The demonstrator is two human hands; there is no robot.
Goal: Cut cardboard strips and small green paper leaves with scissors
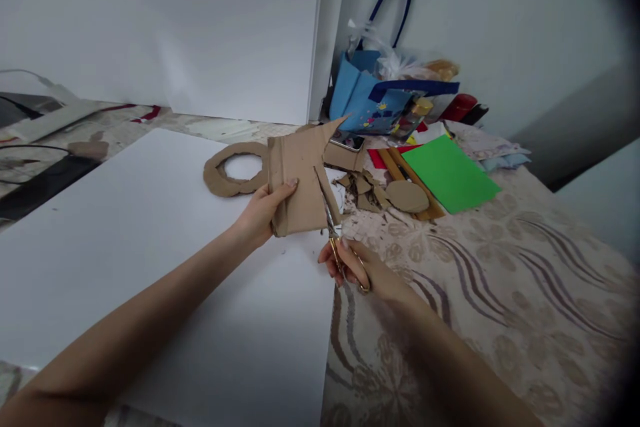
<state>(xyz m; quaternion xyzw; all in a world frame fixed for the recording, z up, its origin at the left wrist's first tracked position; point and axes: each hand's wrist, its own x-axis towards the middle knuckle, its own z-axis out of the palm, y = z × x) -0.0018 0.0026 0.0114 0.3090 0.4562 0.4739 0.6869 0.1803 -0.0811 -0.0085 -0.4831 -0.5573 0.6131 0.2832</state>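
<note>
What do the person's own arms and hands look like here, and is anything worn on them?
The left forearm and right forearm are bare, with no sleeves in view. The left hand and right hand are ungloved. No watch or bracelet shows; rings can't be ruled out.

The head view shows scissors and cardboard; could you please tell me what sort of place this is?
Probably a craft space in a home, though I cannot be sure: scissors at work on a piece of cardboard, cardboard scraps nearby, and a household-looking patterned cloth suggest it.
</note>
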